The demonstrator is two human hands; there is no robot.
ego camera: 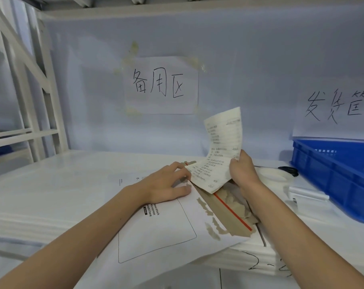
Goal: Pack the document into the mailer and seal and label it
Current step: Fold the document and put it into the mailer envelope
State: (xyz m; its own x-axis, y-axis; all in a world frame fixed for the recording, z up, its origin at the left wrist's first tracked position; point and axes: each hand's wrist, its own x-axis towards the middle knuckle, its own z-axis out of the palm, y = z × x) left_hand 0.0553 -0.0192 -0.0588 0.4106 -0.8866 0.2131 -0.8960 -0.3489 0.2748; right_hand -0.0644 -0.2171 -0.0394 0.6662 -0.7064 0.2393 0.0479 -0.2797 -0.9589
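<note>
Head view, the only one: my left hand [168, 182] lay flat on the mailer [166, 224], fingers straight and spread, pressing near its open end so it wouldn't slide while I fed paper in. My right hand [242, 170] pinched the document [220, 151] by its right edge, thumb and fingers curled on it; the sheet stood nearly upright and bowed, its bottom corner just at the mailer mouth, not yet inside as far as I could judge. The mailer flap [231, 213] was folded back with its red tear line showing and torn paper patches along the glue zone, so it was unsealed; the printed waybill box on its face had no label in it. The mailer sat on the white table [52, 184], its near end overhanging a stack of white foam sheets [252, 253]. Counts: one document, one mailer, two hands, one blue crate [333, 178] to the right, one pair of scissors [289, 171] beside it, two handwritten signs [161, 85] on the back wall. A small white item lay near the crate; couldn't tell what.
</note>
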